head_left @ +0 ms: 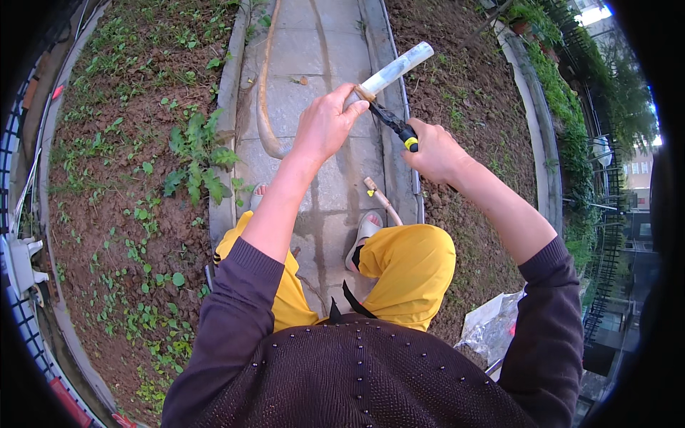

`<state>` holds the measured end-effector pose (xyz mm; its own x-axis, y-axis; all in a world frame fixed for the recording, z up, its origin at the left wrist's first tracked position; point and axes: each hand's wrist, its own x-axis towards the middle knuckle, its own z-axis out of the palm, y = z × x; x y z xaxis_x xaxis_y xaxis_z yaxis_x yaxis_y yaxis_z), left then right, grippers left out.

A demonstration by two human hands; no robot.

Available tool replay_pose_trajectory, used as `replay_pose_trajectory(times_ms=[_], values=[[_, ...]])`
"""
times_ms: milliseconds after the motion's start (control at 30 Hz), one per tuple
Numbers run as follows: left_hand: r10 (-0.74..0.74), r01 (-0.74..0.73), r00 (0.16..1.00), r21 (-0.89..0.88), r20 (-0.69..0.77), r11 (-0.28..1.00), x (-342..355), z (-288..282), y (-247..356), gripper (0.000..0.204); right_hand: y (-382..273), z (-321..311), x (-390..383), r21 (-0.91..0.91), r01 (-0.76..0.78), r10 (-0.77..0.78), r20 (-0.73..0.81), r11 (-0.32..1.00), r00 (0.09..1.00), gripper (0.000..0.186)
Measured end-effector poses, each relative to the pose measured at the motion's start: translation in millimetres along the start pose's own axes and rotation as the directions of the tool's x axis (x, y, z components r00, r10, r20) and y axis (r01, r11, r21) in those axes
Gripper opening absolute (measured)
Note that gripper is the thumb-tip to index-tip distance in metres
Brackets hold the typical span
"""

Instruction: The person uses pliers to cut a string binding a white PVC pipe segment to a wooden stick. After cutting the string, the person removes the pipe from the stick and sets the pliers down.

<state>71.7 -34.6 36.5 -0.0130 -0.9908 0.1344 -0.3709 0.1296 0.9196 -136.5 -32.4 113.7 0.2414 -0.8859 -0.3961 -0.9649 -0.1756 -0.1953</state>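
Head view: the pale pipe (401, 65) is held near its closer end by the left hand (325, 118), whose fingers are curled closed about it; its free end is pointed away, ahead of the right hand (435, 151). The pliers (389, 120) are gripped by the handles in the closed right hand, their jaws brought to the brownish collar (364, 93) beside the left thumb; whether it is pinched cannot be told. The pipe is judged light, stiff and smooth, best held close to the collar. One pipe, one collar and one pair of pliers are counted. Two stretches of hose are seen: a long hose (262, 93) beyond the left wrist, and a short hose (387, 205) below the hands.
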Motion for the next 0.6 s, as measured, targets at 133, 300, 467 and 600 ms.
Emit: replay_pose_trajectory(times_ms=[133,300,467,600], values=[[-0.028,0.033,0.998,0.12,-0.048,0.992,12.4,14.6,-24.9,0.037,-11.8,0.5,14.5,-0.219,-0.054,0.052,-0.013,0.974,0.999,0.041],[-0.244,0.244,0.97,-0.039,0.0,0.969,29.7,9.9,-74.2,0.03,-27.0,29.9,55.5,-0.365,0.002,-0.034,-0.082,0.931,0.996,0.03],[-0.319,0.312,0.947,0.121,0.045,0.942,38.8,7.6,-91.4,0.035,-29.1,56.3,80.6,-0.438,0.093,-0.124,-0.041,0.894,0.991,0.024],[-0.322,0.323,0.946,0.097,-0.029,0.941,36.1,-11.1,-82.7,0.033,-28.8,49.8,61.7,-0.126,0.07,-0.086,-0.128,0.99,0.988,0.028]])
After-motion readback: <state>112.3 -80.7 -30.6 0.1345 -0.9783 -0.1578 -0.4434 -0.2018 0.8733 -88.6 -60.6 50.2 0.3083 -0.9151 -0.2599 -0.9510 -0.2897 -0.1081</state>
